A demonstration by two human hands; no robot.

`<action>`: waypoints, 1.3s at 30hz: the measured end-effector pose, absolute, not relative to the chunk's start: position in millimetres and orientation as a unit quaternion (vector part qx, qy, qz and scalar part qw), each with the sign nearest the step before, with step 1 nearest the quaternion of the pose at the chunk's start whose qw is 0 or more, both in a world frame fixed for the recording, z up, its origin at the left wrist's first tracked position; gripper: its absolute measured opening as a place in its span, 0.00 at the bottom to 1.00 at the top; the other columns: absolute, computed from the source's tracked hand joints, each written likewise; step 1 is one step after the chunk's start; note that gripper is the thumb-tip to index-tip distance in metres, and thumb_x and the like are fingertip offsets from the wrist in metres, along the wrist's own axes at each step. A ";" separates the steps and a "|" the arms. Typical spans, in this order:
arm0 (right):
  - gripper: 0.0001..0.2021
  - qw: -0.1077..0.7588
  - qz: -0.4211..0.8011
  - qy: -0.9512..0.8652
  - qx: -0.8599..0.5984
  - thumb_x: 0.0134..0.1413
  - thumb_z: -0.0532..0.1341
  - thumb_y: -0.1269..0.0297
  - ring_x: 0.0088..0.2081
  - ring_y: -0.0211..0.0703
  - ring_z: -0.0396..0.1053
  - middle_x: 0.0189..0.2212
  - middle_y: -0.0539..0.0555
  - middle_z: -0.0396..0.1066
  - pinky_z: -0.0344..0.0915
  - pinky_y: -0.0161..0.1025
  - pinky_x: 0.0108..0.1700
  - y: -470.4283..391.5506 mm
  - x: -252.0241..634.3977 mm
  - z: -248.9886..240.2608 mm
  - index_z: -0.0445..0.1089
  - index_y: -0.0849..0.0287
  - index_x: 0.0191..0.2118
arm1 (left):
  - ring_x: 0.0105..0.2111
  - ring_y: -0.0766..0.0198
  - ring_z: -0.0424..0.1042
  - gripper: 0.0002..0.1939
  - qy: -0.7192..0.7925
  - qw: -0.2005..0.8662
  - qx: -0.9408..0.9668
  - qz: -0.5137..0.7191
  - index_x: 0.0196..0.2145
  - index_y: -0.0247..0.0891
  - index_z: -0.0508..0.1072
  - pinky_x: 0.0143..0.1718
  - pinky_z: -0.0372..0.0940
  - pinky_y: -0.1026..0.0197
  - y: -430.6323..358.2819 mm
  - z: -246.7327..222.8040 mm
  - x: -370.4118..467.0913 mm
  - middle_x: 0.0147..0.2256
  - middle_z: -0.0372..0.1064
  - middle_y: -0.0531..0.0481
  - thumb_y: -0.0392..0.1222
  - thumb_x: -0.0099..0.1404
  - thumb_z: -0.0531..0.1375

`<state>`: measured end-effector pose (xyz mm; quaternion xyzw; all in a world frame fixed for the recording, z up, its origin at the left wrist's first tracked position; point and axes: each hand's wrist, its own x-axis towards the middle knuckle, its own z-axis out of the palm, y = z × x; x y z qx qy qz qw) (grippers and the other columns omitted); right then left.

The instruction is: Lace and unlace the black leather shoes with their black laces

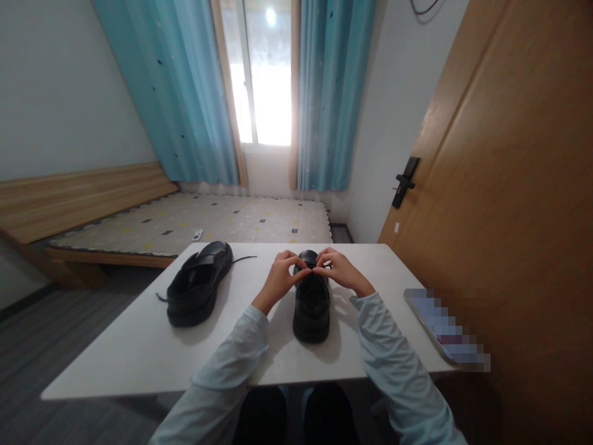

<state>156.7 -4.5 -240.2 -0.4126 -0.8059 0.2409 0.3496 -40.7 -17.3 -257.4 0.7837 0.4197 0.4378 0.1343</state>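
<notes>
A black shoe (312,318) stands on the white table in front of me, its toe pointing away and its heel toward me. Over its lacing area, my left hand (286,276) comes in from the left with thumb and fingers pinched. My right hand (337,269) pinches from the other side, its fingertips nearly meeting the left ones. Whatever lies between the fingertips is too small and dark to make out. Another black shoe (197,287) rests to the left, with loose dark lace ends sticking out onto the table.
The white table (115,358) reaches toward a bed (231,216) with a small white remote (197,235) on it. A blurred flat item (440,324) lies at the table's right edge, beside a wooden door (509,185). My knees are below the near edge.
</notes>
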 end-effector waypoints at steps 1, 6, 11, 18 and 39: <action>0.06 0.354 0.242 -0.805 -0.410 0.46 0.65 0.66 0.39 0.42 0.66 0.35 0.55 0.67 0.64 0.39 0.40 -3.9 157.7 -240.6 0.71 0.61 0.24 | 0.39 0.59 0.66 0.07 0.420 0.138 0.784 0.435 0.28 0.39 0.75 0.44 0.61 0.56 -17.3 -256.7 -41.4 0.33 0.66 0.49 0.45 0.57 0.63; 0.05 0.363 0.233 -0.797 -0.423 0.44 0.65 0.68 0.40 0.42 0.67 0.37 0.55 0.67 0.64 0.39 0.39 -2.9 164.2 -241.0 0.70 0.61 0.23 | 0.37 0.61 0.67 0.07 0.426 0.179 0.782 0.419 0.27 0.38 0.73 0.38 0.62 0.59 -16.4 -253.2 -47.8 0.33 0.68 0.49 0.44 0.58 0.62; 0.06 0.357 0.241 -0.792 -0.432 0.43 0.65 0.68 0.38 0.41 0.67 0.36 0.54 0.67 0.64 0.39 0.39 -4.4 169.3 -238.5 0.70 0.61 0.21 | 0.33 0.63 0.68 0.09 0.425 0.213 0.781 0.405 0.28 0.37 0.72 0.31 0.61 0.63 -12.6 -253.3 -56.9 0.32 0.70 0.49 0.46 0.59 0.60; 0.05 0.342 0.255 -0.793 -0.435 0.41 0.65 0.68 0.36 0.41 0.67 0.35 0.55 0.68 0.64 0.38 0.39 -4.4 174.9 -238.3 0.70 0.62 0.21 | 0.30 0.64 0.69 0.12 0.445 0.251 0.766 0.391 0.27 0.36 0.72 0.29 0.62 0.63 -7.7 -255.3 -65.6 0.28 0.72 0.49 0.48 0.57 0.59; 0.05 0.268 0.281 -0.809 -0.441 0.38 0.64 0.70 0.33 0.40 0.67 0.31 0.55 0.70 0.63 0.34 0.32 -6.5 183.2 -239.1 0.69 0.62 0.18 | 0.30 0.62 0.71 0.13 0.478 0.302 0.783 0.258 0.25 0.35 0.74 0.32 0.62 0.62 -5.9 -260.3 -76.5 0.27 0.74 0.48 0.48 0.55 0.57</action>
